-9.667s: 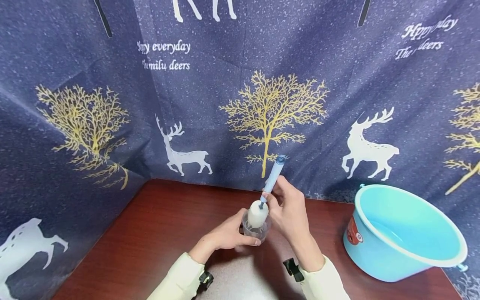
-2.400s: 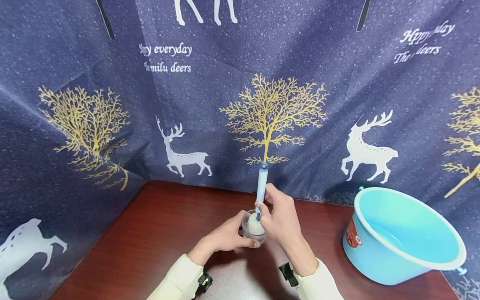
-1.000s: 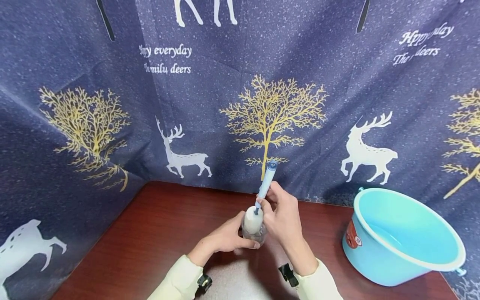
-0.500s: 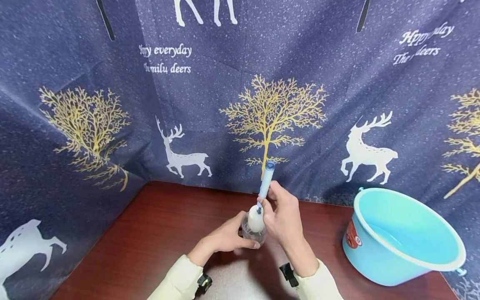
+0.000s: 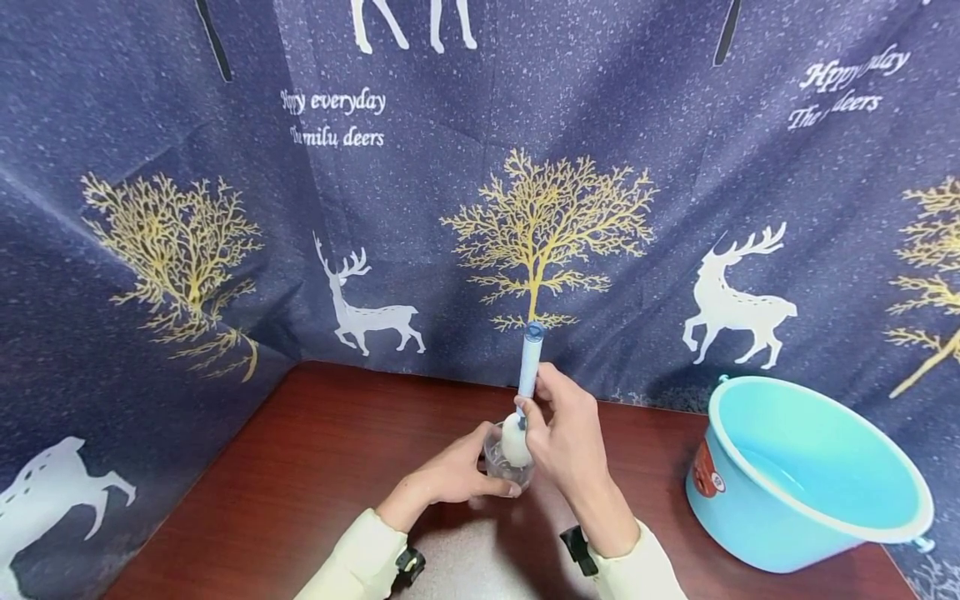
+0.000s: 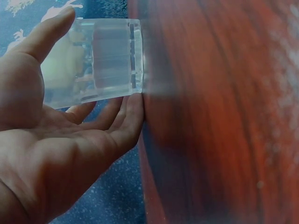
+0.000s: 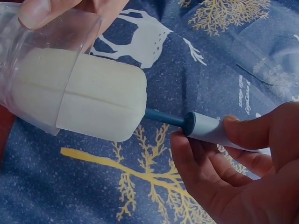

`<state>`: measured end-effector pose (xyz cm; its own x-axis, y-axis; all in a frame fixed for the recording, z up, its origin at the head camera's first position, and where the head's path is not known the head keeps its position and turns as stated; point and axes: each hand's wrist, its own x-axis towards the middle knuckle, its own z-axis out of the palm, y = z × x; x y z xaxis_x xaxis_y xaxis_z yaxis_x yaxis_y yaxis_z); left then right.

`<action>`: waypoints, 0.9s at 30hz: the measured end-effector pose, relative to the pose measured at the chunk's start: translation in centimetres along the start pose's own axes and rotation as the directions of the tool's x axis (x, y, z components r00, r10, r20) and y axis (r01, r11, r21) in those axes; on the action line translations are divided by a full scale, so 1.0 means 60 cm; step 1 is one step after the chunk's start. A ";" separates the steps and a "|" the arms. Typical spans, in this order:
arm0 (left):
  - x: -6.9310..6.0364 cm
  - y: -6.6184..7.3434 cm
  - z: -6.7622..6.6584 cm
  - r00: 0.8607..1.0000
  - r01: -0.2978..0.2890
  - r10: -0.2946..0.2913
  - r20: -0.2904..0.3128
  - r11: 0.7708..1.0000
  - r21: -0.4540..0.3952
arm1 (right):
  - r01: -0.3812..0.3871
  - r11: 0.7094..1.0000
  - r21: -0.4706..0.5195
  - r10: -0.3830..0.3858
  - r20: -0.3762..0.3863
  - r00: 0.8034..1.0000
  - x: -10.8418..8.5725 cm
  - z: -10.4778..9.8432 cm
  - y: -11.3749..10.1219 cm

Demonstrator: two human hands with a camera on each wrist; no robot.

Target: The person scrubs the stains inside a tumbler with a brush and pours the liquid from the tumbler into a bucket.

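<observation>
My left hand (image 5: 459,468) grips a clear cup (image 5: 497,477) around its side; in the left wrist view the thumb lies on one side of the cup (image 6: 110,58) and the fingers on the other, near its base. My right hand (image 5: 567,429) pinches the light-blue handle (image 5: 529,367) of a cup brush between thumb and fingers. The brush's white sponge head (image 7: 105,95) is partly inside the cup, its rear part sticking out of the rim. A thin dark-blue neck (image 7: 163,116) joins head and handle. The fingers behind the cup are partly hidden in the head view.
A light-blue bucket (image 5: 802,533) with a white rim stands at the right of the dark red wooden table (image 5: 337,433). A navy cloth (image 5: 465,275) printed with deer and trees hangs behind and to the left. Black straps sit on both wrists.
The brush moves in and out of the cup and its handle swings: deeper 2.4 seconds ago, further out 1 second ago, now more upright and slightly lower. The left hand keeps holding the cup in place.
</observation>
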<state>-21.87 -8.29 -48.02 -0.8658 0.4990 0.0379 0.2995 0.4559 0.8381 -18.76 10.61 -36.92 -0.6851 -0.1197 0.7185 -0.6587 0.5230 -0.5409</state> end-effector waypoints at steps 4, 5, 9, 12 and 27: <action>-0.001 0.001 0.000 1.000 0.014 -0.014 0.001 1.000 0.001 | 0.004 1.000 0.007 -0.004 0.004 1.000 0.000 0.000 0.000; -0.001 0.001 0.000 1.000 0.018 -0.018 0.001 1.000 0.002 | 0.005 1.000 0.009 -0.005 0.006 1.000 0.000 0.000 -0.001; 0.000 0.002 -0.001 1.000 0.025 -0.025 -0.001 1.000 0.008 | -0.004 1.000 0.014 0.004 0.011 1.000 0.000 -0.001 -0.002; -0.001 0.001 0.000 1.000 0.022 -0.022 -0.006 1.000 0.014 | -0.012 1.000 0.008 0.012 0.018 1.000 0.000 -0.001 -0.003; 0.002 -0.002 0.000 1.000 0.003 -0.003 -0.012 1.000 0.014 | -0.085 0.996 0.039 0.083 0.057 0.995 0.000 -0.001 -0.005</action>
<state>-22.00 -8.29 -48.08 -0.8714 0.4888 0.0416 0.3022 0.4680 0.8304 -18.52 10.49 -36.74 -0.7540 -0.1241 0.6450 -0.6097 0.4977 -0.6169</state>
